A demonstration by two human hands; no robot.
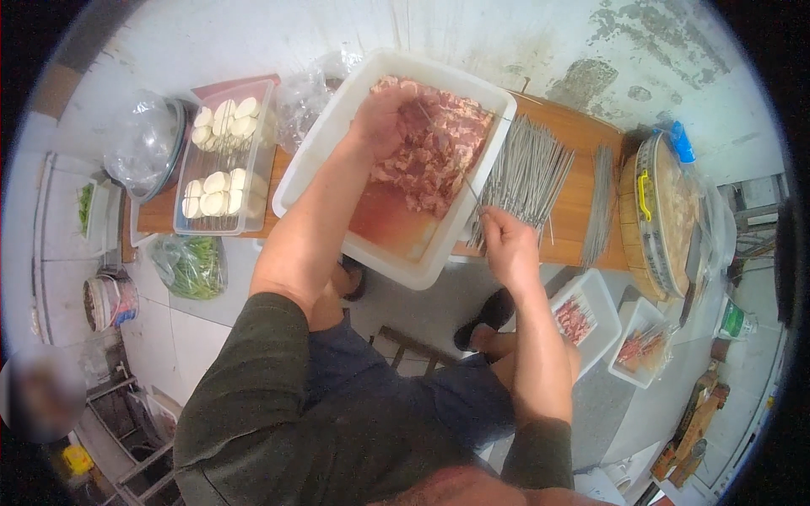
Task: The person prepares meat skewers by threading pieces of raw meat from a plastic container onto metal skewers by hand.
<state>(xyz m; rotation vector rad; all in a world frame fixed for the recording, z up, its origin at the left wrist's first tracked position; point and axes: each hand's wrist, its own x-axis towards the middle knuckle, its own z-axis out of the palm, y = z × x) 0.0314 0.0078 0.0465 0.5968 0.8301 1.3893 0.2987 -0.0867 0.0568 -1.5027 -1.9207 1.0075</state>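
Note:
A white plastic tub (395, 272) tilts in front of me, holding cut raw meat (455, 133) and a pool of reddish liquid (386, 221) at its near end. My left hand (383, 123) reaches over the tub's left wall and rests among the meat. Its fingers blend into the pieces, so whether they grip any is unclear. Just outside the right wall, my right hand (511, 243) pinches a thin metal skewer (469, 183) that points up and left across the rim toward the meat. A thick pile of metal skewers (525, 171) lies right beside that hand on the wooden table.
Left of the tub stands a clear plastic box (253, 218) with skewered white round slices. Farther right are a narrower skewer bundle (600, 202) and a round wooden chopping block (671, 209) with a cleaver (691, 259). Below sit two white trays (604, 303) of skewered meat.

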